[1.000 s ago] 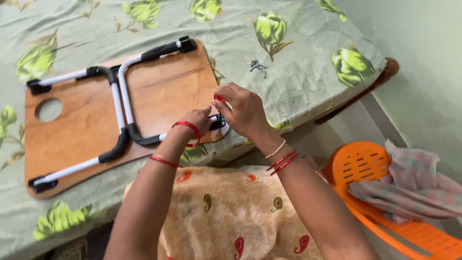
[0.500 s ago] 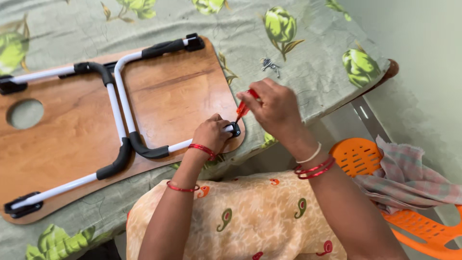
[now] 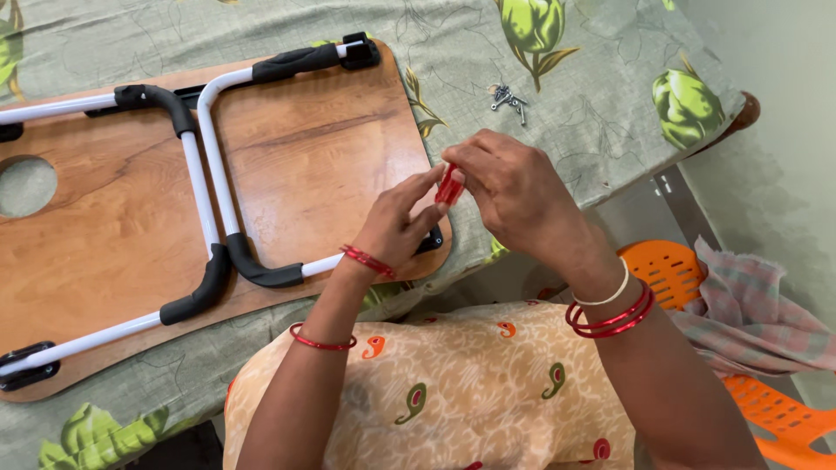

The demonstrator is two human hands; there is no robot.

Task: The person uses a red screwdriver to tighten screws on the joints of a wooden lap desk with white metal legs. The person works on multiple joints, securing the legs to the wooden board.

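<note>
Head view, looking down over a table [image 3: 601, 130] draped in a green cloth with a leaf-and-bud print. Both hands meet just off the near right corner of an upturned wooden lap tray [image 3: 313, 165]. Left hand [image 3: 402, 224]: fingers extended, fingertips touching a small red tool handle [image 3: 449, 184]; its grip is loosely closed about the handle's lower side. Right hand [image 3: 514, 191]: fingers curled over the handle from above, pinching it; the tool's tip is hidden, cannot tell its kind. Handle sits between the two hands, above the tray's corner, at about 3 o'clock from the tray's middle. Tray lies underside up, with folded white tube legs [image 3: 209, 174] and black foam sleeves on the bends; a round hole [image 3: 26, 185] sits at its 9 o'clock edge. Small cluster of metal screws [image 3: 508, 97] on the cloth at 12 o'clock from the hands, well apart. Orange plastic chair [image 3: 749, 383] at 4 o'clock, a checked cloth [image 3: 749, 305] draped on it. Red bangles on both wrists.
</note>
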